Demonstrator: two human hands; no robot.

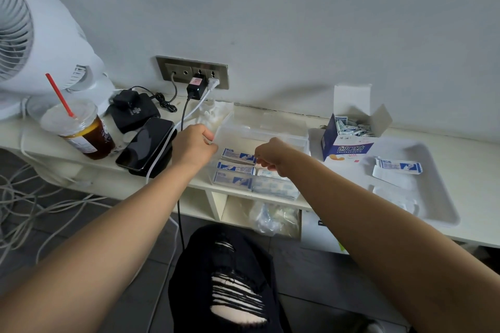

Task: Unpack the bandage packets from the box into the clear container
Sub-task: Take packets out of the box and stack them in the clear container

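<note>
A clear plastic container (270, 131) sits on the white shelf in the middle, with several blue-and-white bandage packets (236, 169) laid in rows inside. My left hand (192, 144) grips the container's left wall. My right hand (272, 155) reaches into the container with curled fingers, over the packets; whether it pinches one is hidden. To the right stands the open blue-and-white bandage box (347, 143), flaps up, with more packets (353, 127) showing inside.
A white tray (438, 197) at the right holds one bandage packet (399, 165) and wrappers. Left of the container lie a black phone (144, 144), charger cables, an iced drink cup (78, 130) with a red straw and a white fan (40, 43). My knee is below.
</note>
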